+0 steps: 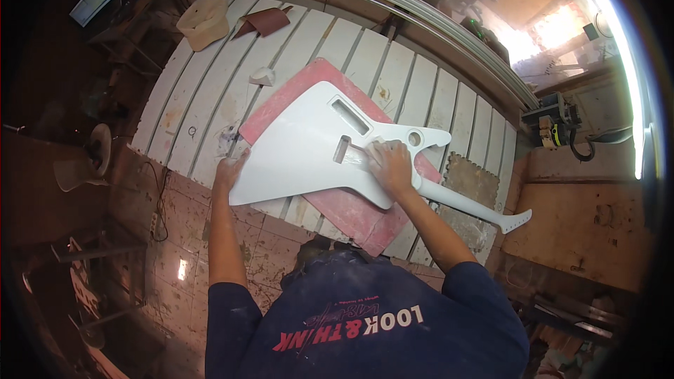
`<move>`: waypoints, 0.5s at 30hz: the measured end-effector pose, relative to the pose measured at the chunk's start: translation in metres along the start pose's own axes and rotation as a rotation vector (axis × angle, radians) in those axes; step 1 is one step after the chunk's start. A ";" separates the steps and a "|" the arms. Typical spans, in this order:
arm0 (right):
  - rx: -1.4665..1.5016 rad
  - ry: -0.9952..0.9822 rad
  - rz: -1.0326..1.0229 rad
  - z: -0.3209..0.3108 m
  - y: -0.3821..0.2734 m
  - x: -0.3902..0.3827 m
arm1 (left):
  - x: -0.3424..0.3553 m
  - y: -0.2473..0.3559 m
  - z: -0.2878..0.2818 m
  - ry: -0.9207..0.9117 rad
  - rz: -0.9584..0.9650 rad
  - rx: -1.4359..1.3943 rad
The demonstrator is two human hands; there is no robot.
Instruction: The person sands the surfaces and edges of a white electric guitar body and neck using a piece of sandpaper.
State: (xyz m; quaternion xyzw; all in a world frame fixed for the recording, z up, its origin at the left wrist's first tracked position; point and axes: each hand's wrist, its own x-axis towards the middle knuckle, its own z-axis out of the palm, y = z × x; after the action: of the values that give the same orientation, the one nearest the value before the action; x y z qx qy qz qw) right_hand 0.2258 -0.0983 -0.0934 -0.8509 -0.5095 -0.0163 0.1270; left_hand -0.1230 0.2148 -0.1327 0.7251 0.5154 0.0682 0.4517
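The white guitar (295,147) looks stiff, perhaps slippery, best held by its edge, which the left hand (229,171) touches, the right hand (390,165) on top, both grips unclear.

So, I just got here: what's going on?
A person is handling a white, angular guitar body with a long neck. The left hand is at its left edge; the right hand lies on its face beside the rectangular cutouts; anything under its palm is hard to make out. The guitar body rests on a flat pink mat on a pale slatted table.
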 end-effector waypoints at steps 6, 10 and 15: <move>-0.173 0.386 0.350 0.002 0.057 0.029 | 0.009 -0.003 0.008 -0.026 0.039 -0.006; -0.111 0.165 0.152 0.026 0.003 0.009 | 0.015 -0.029 0.003 0.054 0.144 0.055; -0.039 0.356 0.453 -0.014 0.110 0.026 | 0.019 -0.027 0.002 0.005 0.113 0.154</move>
State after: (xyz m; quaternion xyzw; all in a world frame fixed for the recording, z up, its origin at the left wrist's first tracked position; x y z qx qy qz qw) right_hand 0.3357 -0.1287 -0.0979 -0.9291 -0.2757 -0.1462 0.1986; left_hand -0.1319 0.2307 -0.1603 0.7853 0.4784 0.0555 0.3890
